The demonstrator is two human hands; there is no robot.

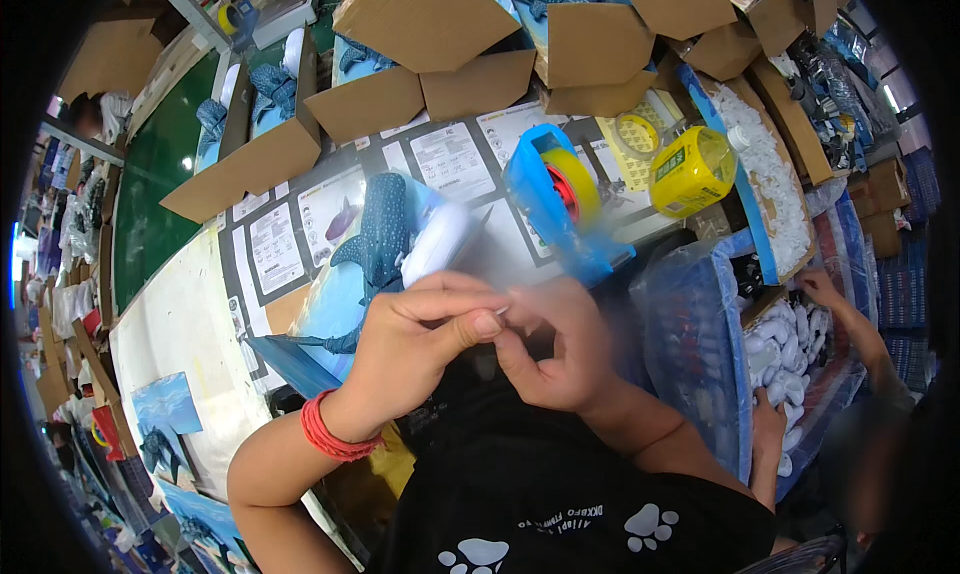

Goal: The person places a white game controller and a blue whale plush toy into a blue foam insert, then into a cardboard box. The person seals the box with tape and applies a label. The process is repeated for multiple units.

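My left hand, a red cord band at its wrist, is closed with thumb and forefinger pinched. My right hand, smeared by motion, pinches right against it. A tiny whitish bit shows between the fingertips, too small to name. Just beyond my left hand lies a dark blue spotted whale shark toy on a blue picture card. Beside it is a white rounded plastic piece, partly hidden by my fingers. A blue tape dispenser with a yellow tape roll stands beyond my right hand.
Open cardboard boxes with similar toys line the far side. A yellow bottle, a tape ring and a tray of small transparent pieces stand at right. Another person's hands reach into a crate of white parts.
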